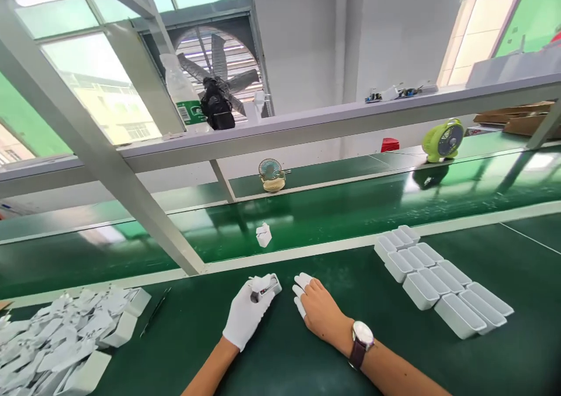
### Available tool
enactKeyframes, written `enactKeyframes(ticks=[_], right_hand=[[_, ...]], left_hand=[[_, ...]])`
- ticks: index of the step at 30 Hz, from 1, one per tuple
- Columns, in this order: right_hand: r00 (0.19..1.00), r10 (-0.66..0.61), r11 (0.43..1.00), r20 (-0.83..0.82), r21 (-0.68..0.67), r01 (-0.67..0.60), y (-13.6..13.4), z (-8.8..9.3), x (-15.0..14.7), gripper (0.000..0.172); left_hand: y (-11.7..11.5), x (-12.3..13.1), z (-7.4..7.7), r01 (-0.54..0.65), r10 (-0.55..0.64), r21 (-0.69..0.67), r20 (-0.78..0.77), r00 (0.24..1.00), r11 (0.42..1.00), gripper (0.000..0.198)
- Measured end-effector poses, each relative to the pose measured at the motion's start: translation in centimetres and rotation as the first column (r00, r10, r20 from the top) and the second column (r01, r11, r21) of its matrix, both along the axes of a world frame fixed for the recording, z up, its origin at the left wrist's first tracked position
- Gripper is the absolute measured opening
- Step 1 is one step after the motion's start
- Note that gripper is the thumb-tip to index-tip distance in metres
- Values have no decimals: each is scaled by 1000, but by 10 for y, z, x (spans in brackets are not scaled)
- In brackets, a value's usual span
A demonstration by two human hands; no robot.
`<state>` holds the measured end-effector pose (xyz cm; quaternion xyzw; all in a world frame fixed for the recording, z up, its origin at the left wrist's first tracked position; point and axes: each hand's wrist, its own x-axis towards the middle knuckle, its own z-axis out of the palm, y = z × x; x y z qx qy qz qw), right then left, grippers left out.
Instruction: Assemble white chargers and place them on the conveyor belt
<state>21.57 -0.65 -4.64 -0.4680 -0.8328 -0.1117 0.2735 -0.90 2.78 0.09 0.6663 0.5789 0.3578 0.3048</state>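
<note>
My left hand (249, 311), in a white glove, is closed around a small white plastic housing (274, 284). The housing's open end points right, and small parts inside it are too fine to make out. Apart from it, to the right, my right hand (322, 307) lies palm down over the green work surface (280, 361). White finger cots cover its fingertips, its fingers are stretched out, and nothing shows in it. A wristwatch (363, 333) is on the right wrist. Beyond both hands, a white plastic piece (263, 235) sits on the green conveyor belt (324, 218).
At left lies a heap of white plastic parts (65, 332), with a thin black tool (155, 312) beside it. Rows of white open boxes (460, 314) stand at right. A slanted metal post (131, 186) and an overhead shelf (307, 121) frame the far side, with two small fans (443, 141) behind.
</note>
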Motion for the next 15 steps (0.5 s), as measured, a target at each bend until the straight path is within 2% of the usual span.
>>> enactKeyframes(ticks=[2, 6, 12, 15], right_hand=[[1000, -7, 1000, 5, 10, 7, -1, 2, -2, 26], [1000, -10, 1000, 14, 7, 10, -2, 7, -3, 26], [999, -23, 1000, 27, 1, 23, -1, 9, -4, 26], [999, -36, 999, 33, 10, 36, -1, 10, -3, 28]], left_hand=[[8, 1, 6, -66, 67, 21, -40, 997, 998, 46], [40, 18, 19, -77, 81, 35, -129, 988, 996, 45], [111, 75, 34, -68, 77, 64, -167, 983, 996, 29], [127, 107, 40, -66, 79, 85, -169, 982, 994, 25]])
